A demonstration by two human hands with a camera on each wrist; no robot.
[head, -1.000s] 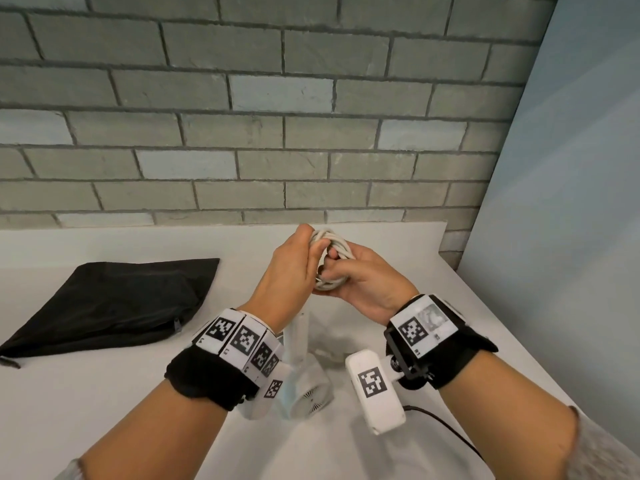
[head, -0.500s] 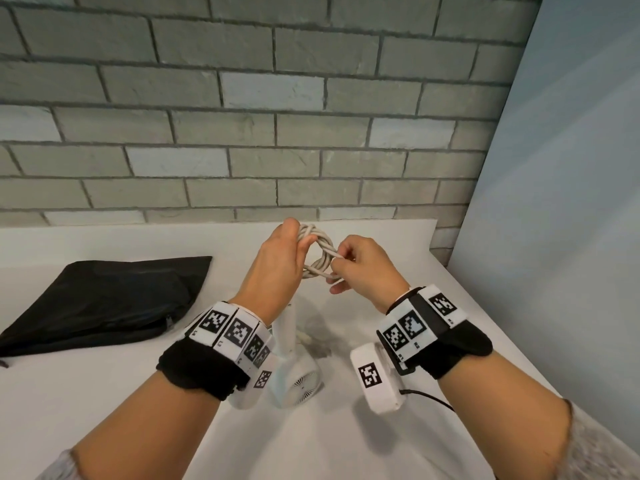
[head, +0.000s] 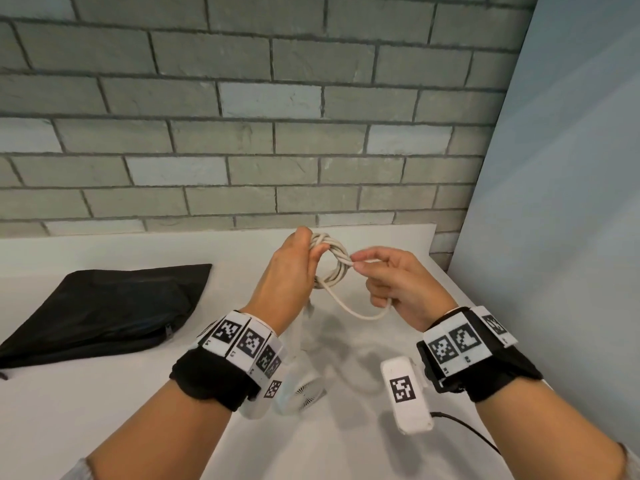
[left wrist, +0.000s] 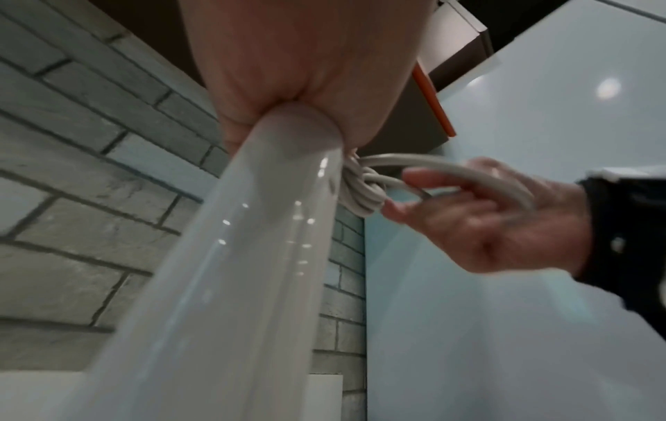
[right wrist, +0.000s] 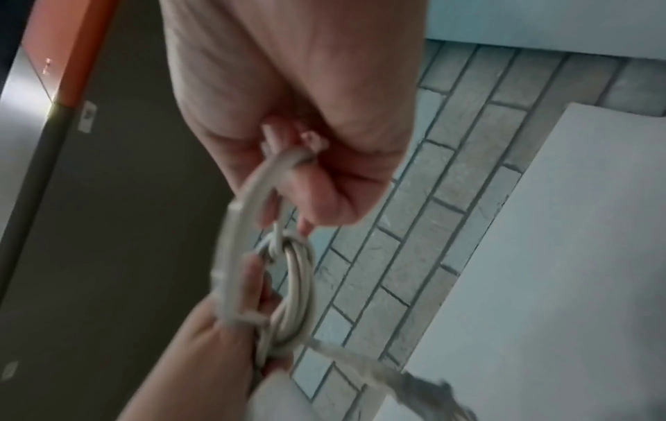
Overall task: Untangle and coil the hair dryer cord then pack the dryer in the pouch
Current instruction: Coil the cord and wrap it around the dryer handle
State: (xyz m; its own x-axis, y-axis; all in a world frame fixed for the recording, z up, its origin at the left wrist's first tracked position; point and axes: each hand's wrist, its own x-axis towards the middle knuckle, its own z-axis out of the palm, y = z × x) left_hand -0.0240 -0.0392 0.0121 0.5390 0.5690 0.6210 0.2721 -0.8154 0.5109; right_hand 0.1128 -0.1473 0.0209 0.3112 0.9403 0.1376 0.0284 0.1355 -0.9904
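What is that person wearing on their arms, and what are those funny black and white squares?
Each wrist wears a black band topped with white tiles printed with black square codes. A white box with one more code hangs by the right wrist, trailing a thin black cable. Grey sleeve cuffs show near the elbows. Hands are bare.

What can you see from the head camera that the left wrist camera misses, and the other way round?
Only the head view shows the black pouch lying on the white table, and the dryer's round grille below the left wrist.

Only the left wrist view shows the dryer's smooth white handle running up into the left hand's palm.

Both show the coiled cord held by the left hand, the right hand holding a loose strand, and the brick wall.
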